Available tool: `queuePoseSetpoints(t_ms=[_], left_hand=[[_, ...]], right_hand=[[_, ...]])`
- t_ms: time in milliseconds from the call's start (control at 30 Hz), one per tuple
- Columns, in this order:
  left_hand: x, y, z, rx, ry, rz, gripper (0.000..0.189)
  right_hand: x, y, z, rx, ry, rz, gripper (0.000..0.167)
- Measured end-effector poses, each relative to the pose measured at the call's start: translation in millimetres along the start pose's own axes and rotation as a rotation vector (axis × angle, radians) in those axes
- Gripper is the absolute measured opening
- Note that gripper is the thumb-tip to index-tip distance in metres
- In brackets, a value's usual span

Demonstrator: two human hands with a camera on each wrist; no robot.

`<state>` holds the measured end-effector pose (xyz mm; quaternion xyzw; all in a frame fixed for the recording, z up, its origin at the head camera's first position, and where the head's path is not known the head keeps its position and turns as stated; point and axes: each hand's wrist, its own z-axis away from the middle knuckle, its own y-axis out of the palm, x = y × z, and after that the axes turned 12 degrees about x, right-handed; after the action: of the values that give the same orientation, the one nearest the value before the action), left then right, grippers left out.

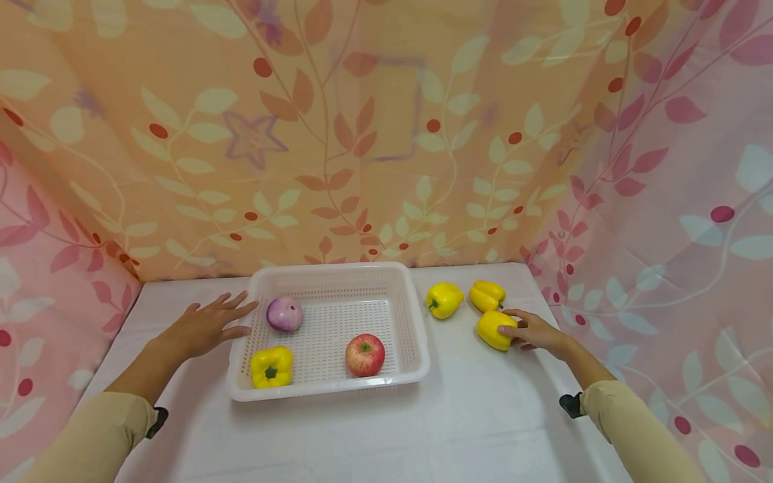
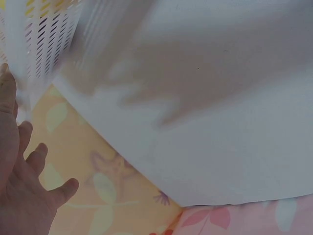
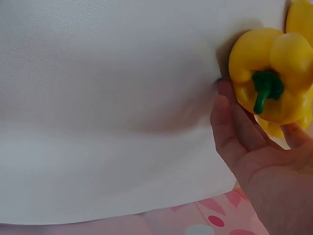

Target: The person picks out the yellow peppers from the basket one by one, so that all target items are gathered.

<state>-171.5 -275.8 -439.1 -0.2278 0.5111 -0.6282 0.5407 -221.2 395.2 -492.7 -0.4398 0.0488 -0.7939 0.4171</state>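
Note:
My right hand (image 1: pixel 539 334) holds a yellow bell pepper (image 1: pixel 495 329) on the table, right of the basket. In the right wrist view, the fingers lie along one side of this pepper (image 3: pixel 266 73) and the thumb is at another, with its green stem facing the camera. Two more yellow bell peppers, one to the left (image 1: pixel 445 300) and one just behind (image 1: pixel 486 295), lie close by. My left hand (image 1: pixel 208 327) is at the left rim of the white basket (image 1: pixel 335 385), fingers spread and holding nothing.
Inside the basket are a purple onion (image 1: pixel 284 314), a yellow bell pepper (image 1: pixel 272 367) and a red apple (image 1: pixel 365 355). A white cloth covers the table (image 1: pixel 362 436). Patterned fabric (image 1: pixel 338 134) hangs at the back and on both sides.

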Motion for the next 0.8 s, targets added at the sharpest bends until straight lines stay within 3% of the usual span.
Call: queuePoseSetpoints(t_ms=[300, 500, 800], left_hand=[[-2.0, -0.2, 0.1, 0.003, -0.002, 0.016, 0.067], [1.6, 1.7, -0.9, -0.009, 0.007, 0.002, 0.066], [3.5, 3.6, -2.7, -0.023, 0.011, -0.029, 0.064]], right_hand=[[16.6, -17.5, 10.8, 0.08, 0.006, 0.058, 0.081], [48.7, -36.9, 22.3, 0.107, 0.011, 0.087, 0.083], [103.2, -45.2, 23.8, 0.09, -0.101, 0.141, 0.078]])
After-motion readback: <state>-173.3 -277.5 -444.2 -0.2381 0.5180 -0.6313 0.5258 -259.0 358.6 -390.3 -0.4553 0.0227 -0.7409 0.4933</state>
